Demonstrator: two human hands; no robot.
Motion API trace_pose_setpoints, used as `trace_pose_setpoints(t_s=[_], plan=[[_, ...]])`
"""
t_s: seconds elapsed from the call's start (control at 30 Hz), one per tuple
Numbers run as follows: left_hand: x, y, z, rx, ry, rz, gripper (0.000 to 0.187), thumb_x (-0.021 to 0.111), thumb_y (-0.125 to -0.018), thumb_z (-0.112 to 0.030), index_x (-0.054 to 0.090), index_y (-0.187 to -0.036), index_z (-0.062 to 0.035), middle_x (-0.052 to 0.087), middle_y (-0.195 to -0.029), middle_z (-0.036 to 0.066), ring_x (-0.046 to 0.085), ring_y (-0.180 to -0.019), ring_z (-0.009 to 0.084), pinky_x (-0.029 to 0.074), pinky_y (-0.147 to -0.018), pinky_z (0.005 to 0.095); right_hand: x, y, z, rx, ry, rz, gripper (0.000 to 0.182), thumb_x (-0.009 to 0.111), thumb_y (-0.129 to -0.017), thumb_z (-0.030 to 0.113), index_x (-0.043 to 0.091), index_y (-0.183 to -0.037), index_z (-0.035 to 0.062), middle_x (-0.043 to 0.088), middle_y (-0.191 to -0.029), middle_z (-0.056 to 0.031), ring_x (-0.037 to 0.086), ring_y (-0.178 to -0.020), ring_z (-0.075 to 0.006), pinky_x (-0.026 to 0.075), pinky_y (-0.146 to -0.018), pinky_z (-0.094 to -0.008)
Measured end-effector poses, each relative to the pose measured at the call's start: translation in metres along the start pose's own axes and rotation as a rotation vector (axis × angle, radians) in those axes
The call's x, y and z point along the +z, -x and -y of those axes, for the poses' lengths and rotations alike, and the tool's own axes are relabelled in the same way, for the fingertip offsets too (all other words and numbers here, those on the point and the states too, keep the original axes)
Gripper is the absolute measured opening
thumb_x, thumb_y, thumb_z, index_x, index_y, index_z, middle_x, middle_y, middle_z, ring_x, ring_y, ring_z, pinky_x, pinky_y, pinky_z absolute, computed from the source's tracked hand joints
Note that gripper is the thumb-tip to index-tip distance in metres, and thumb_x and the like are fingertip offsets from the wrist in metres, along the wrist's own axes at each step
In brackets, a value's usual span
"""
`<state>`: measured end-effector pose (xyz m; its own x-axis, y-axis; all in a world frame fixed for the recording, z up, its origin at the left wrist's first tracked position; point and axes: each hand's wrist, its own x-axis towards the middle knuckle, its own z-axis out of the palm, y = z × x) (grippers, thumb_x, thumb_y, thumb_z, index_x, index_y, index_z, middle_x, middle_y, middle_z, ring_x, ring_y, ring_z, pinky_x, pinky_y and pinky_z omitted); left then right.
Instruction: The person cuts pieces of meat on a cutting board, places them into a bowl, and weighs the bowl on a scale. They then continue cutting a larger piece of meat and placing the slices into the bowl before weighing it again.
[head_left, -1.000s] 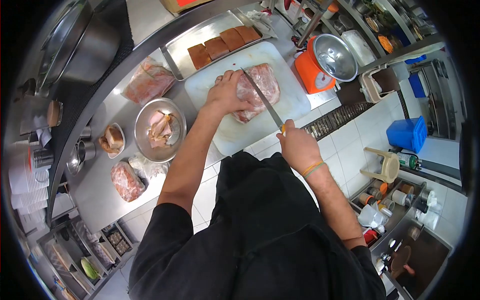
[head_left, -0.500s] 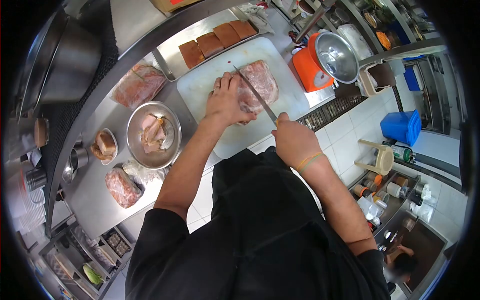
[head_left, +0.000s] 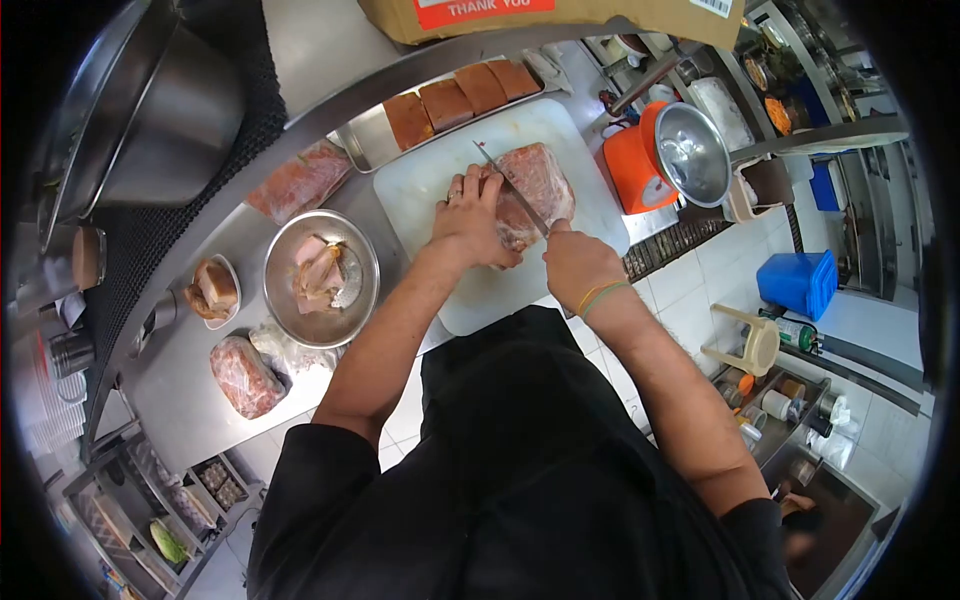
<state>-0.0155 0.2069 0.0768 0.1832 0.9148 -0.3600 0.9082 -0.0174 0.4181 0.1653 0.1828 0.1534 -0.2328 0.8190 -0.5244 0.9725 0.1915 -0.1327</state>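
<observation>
A slab of raw meat (head_left: 549,180), pale red with a whitish surface, lies on the white cutting board (head_left: 415,170). My left hand (head_left: 470,222) presses on its left part, fingers on top and thumb along the near edge. In my right hand (head_left: 582,268) is a knife (head_left: 517,195), gripped by the handle. Its long blade lies diagonally across the meat, close to my left fingers, with the tip past the far side. How deep the blade sits cannot be made out.
Behind the board stands a metal tray (head_left: 370,143) with brown slabs (head_left: 447,104). To the right is an orange scale (head_left: 632,175) with a metal bowl. At left are a steel bowl (head_left: 285,310) of meat pieces and wrapped meat (head_left: 245,378). A cardboard box (head_left: 600,18) overhangs the back.
My right hand has pushed the knife forward and leftward across the meat, so the handle is now close to its edge. My left hand stays on the meat. The camera view has shifted slightly.
</observation>
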Motion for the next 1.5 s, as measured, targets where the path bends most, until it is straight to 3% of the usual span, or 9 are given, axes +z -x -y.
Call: trace_pose_setpoints(t_s=[0.17, 0.27, 0.4, 0.57, 0.77, 0.9, 1.0, 1.5], plan=[[0.007, -0.002, 0.002, 0.008, -0.025, -0.01, 0.134, 0.096, -0.052, -0.048, 0.026, -0.161, -0.0125, 0.023, -0.167, 0.024, 0.027, -0.155, 0.0475, 0.039, -0.119, 0.0605, 0.017, -0.006, -0.006, 0.02, -0.037, -0.018, 0.035, 0.059, -0.104, 0.022, 0.053, -0.122, -0.0075, 0.075, -0.1, -0.0272, 0.075, -0.095, -0.0438, 0.059, -0.084, -0.0523], [0.007, 0.001, -0.001, 0.005, -0.017, -0.027, 0.132, 0.097, -0.053, -0.051, 0.03, -0.161, -0.0169, 0.024, -0.167, 0.02, 0.026, -0.155, 0.0464, 0.038, -0.116, 0.062, 0.037, -0.008, -0.014, 0.023, -0.055, -0.061, 0.036, 0.059, -0.104, 0.023, 0.051, -0.122, -0.0064, 0.075, -0.098, -0.0268, 0.075, -0.092, -0.0446, 0.059, -0.082, -0.0537], [0.019, 0.004, -0.012, 0.048, -0.09, -0.144, 0.125, 0.096, -0.054, -0.051, 0.035, -0.158, -0.016, 0.026, -0.165, 0.021, 0.028, -0.153, 0.0467, 0.037, -0.116, 0.0639, 0.06, 0.008, -0.023, 0.08, -0.149, -0.071, 0.024, 0.053, -0.103, 0.015, 0.051, -0.118, -0.0038, 0.075, -0.099, -0.0271, 0.075, -0.096, -0.0448, 0.06, -0.084, -0.0517], [0.037, 0.011, -0.018, 0.039, -0.174, -0.272, 0.121, 0.094, -0.053, -0.05, 0.038, -0.155, -0.0149, 0.031, -0.161, 0.022, 0.031, -0.15, 0.0468, 0.038, -0.116, 0.0633, 0.07, 0.015, -0.025, 0.025, -0.173, -0.12, 0.025, 0.056, -0.103, 0.017, 0.05, -0.117, -0.0033, 0.075, -0.098, -0.0275, 0.075, -0.095, -0.0453, 0.059, -0.083, -0.0533], [0.032, 0.012, -0.022, 0.038, -0.133, -0.21, 0.122, 0.093, -0.052, -0.045, 0.039, -0.157, -0.0158, 0.029, -0.163, 0.023, 0.03, -0.151, 0.0465, 0.034, -0.117, 0.0637, 0.063, 0.027, -0.023, 0.02, -0.164, -0.103, 0.022, 0.055, -0.1, 0.01, 0.05, -0.116, -0.0035, 0.075, -0.099, -0.0273, 0.075, -0.095, -0.0444, 0.06, -0.084, -0.0528], [0.039, 0.013, -0.026, 0.022, -0.102, -0.248, 0.119, 0.093, -0.053, -0.044, 0.038, -0.154, -0.0135, 0.031, -0.161, 0.023, 0.031, -0.15, 0.0476, 0.038, -0.115, 0.0631, 0.065, 0.033, -0.031, 0.04, -0.1, -0.09, 0.02, 0.054, -0.098, 0.006, 0.05, -0.115, -0.0031, 0.075, -0.098, -0.0281, 0.076, -0.092, -0.0436, 0.061, -0.081, -0.0514], [0.039, 0.015, -0.029, 0.031, -0.102, -0.258, 0.118, 0.093, -0.053, -0.043, 0.038, -0.153, -0.0135, 0.031, -0.16, 0.024, 0.032, -0.149, 0.0474, 0.038, -0.115, 0.0632, 0.083, 0.027, -0.039, 0.035, -0.102, -0.115, 0.031, 0.06, -0.104, 0.022, 0.048, -0.117, -0.0035, 0.075, -0.093, -0.0256, 0.074, -0.088, -0.0456, 0.058, -0.077, -0.0554], [0.051, 0.022, -0.03, 0.036, -0.213, -0.326, 0.115, 0.094, -0.055, -0.05, 0.042, -0.151, -0.0132, 0.032, -0.161, 0.024, 0.031, -0.15, 0.0456, 0.037, -0.113, 0.0645, 0.138, 0.02, -0.056, 0.03, -0.274, -0.252, 0.03, 0.055, -0.107, 0.027, 0.045, -0.115, -0.0008, 0.073, -0.091, -0.0271, 0.073, -0.082, -0.0468, 0.059, -0.073, -0.0551]])
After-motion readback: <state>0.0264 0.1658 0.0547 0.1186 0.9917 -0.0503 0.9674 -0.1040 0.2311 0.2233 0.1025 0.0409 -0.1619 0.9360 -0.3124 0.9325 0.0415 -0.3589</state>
